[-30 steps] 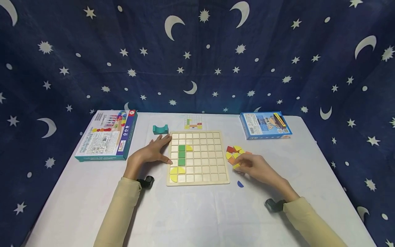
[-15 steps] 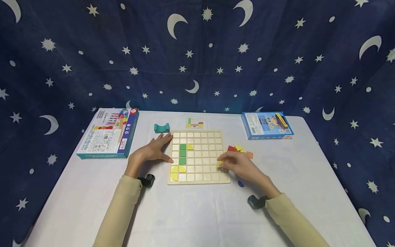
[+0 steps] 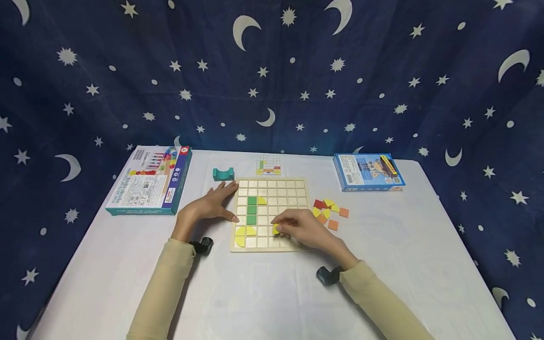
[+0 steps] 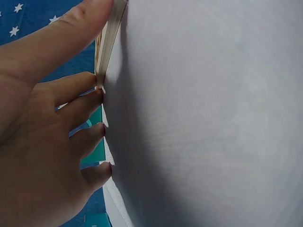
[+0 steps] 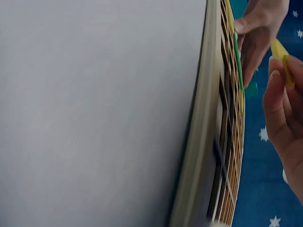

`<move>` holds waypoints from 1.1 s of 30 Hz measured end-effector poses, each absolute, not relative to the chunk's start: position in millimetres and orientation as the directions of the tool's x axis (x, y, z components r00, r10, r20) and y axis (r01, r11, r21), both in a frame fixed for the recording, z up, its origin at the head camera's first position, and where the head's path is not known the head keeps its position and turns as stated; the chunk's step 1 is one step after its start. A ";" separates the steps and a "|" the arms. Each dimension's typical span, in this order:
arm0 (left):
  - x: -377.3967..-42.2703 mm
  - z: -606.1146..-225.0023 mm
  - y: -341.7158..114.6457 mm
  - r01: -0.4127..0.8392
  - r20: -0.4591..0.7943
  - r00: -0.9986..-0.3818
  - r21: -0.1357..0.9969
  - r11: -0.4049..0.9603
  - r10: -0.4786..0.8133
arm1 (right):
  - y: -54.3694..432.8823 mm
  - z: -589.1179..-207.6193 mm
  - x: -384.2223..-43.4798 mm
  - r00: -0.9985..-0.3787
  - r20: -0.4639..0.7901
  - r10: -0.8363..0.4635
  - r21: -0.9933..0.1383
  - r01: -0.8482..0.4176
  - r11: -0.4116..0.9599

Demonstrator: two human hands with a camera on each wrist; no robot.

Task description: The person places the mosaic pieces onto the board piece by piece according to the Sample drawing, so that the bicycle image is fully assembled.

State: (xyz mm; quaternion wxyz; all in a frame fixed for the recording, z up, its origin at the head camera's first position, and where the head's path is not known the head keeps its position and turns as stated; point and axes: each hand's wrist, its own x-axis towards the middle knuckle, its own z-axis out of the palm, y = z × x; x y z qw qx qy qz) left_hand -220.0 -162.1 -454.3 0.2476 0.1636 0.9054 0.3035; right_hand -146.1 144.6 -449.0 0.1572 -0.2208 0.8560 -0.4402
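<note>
A wooden grid board (image 3: pixel 282 193) lies on the white table. Several green square tiles (image 3: pixel 251 210) sit in one column of it, with a yellow quarter-circle tile (image 3: pixel 261 200) beside the top one. More yellow tiles (image 3: pixel 240 231) fill cells at the near left corner. My left hand (image 3: pixel 208 206) rests along the board's left edge, fingers spread, thumb against the side. My right hand (image 3: pixel 302 228) pinches a yellow tile (image 5: pixel 280 49) between thumb and fingers over the board's right half; the fingers partly cover its shape.
Loose red, yellow and orange tiles (image 3: pixel 326 212) lie right of the board. Behind it are a printed grid card (image 3: pixel 268 165) and a teal curved block (image 3: pixel 223 174). Boxes stand at the back left (image 3: pixel 148 182) and back right (image 3: pixel 369 172). A starry curtain (image 3: pixel 293 113) hangs behind.
My right hand has carried the yellow tile left from the loose tiles to over the board. The blue half-round tile is now hidden from view. My left hand stays at the board's edge.
</note>
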 end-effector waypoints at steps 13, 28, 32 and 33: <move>-221.2 -454.5 -161.7 0.153 -0.344 -0.824 0.630 0.761 0.451 | 97.6 -455.8 -143.9 -0.800 -0.161 -0.578 -0.851 -0.184 0.492; -217.7 -454.2 -160.2 0.152 -0.335 -0.830 0.633 0.759 0.446 | 73.0 -461.7 -139.7 -0.824 -0.138 -0.550 -0.832 -0.205 0.516; -217.3 -453.2 -161.8 0.144 -0.340 -0.831 0.632 0.761 0.440 | 71.2 -461.2 -139.2 -0.826 -0.112 -0.552 -0.812 -0.244 0.530; -217.2 -453.0 -162.3 0.142 -0.342 -0.831 0.631 0.762 0.438 | 70.8 -460.9 -139.3 -0.827 -0.109 -0.552 -0.809 -0.249 0.533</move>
